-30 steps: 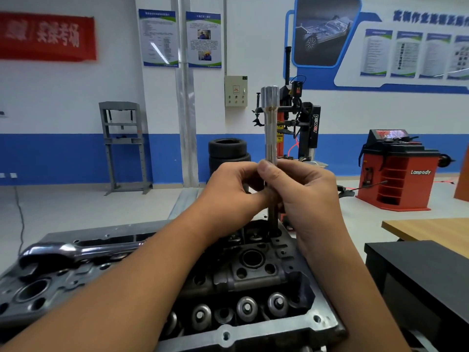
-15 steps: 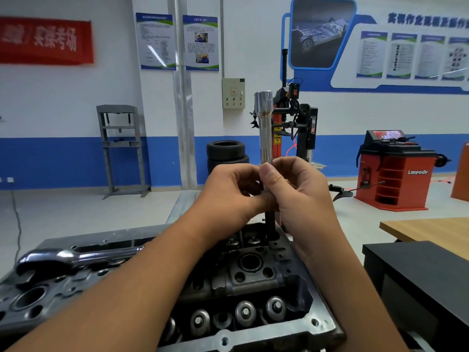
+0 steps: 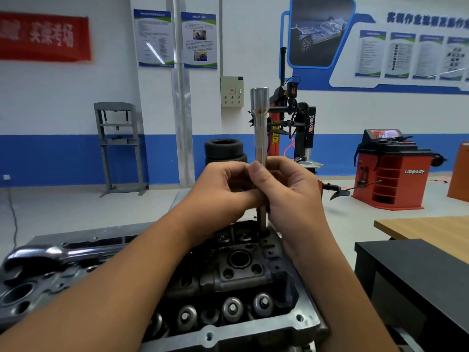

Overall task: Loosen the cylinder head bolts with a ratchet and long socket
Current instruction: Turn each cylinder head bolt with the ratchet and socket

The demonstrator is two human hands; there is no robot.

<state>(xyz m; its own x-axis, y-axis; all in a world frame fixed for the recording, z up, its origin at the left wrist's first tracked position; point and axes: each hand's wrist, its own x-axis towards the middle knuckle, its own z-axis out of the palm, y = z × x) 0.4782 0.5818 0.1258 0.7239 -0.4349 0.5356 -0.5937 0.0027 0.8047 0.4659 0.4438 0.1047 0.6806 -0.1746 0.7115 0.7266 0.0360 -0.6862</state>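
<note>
Both hands — left hand [image 3: 223,191], right hand [image 3: 291,194] — still pinch the upright long socket [image 3: 260,128].

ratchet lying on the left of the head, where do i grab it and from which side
Take the ratchet by its long shiny handle, coming down from above with the left hand. It lies flat across the cylinder head, shaft exposed on top, its wider head end toward the left. Both hands now hold the socket.
</note>
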